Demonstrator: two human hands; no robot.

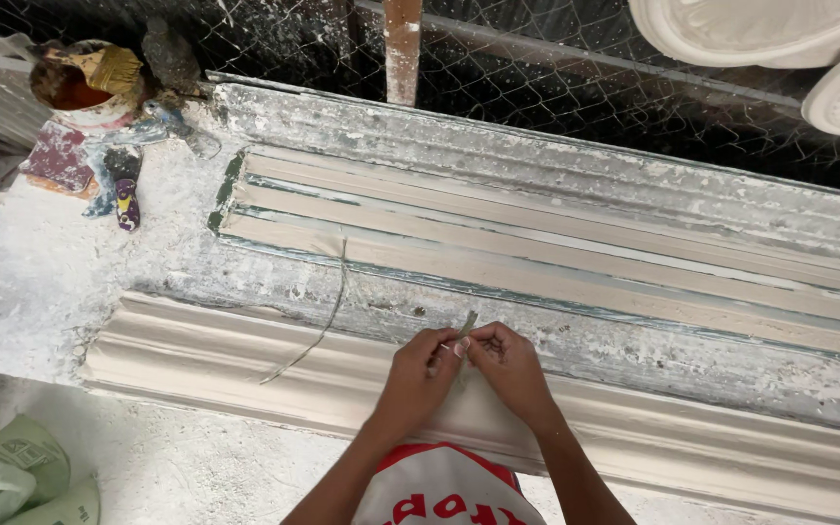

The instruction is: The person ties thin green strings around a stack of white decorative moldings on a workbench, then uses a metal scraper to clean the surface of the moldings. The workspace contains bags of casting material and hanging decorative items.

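Head view, thin frayed fibre strand (pixel 466 325), pale greenish

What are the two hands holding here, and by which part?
Both hands, left hand and right hand, pinch a thin greenish fibre strand at its lower end, over the long white plaster moulding.

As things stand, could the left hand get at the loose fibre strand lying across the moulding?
Probably yes. The fibre strand lies in the open on the plaster moulding, just to the left of the left hand, with nothing between them. But that hand's fingers are pinching a small fibre tuft together with the right hand.
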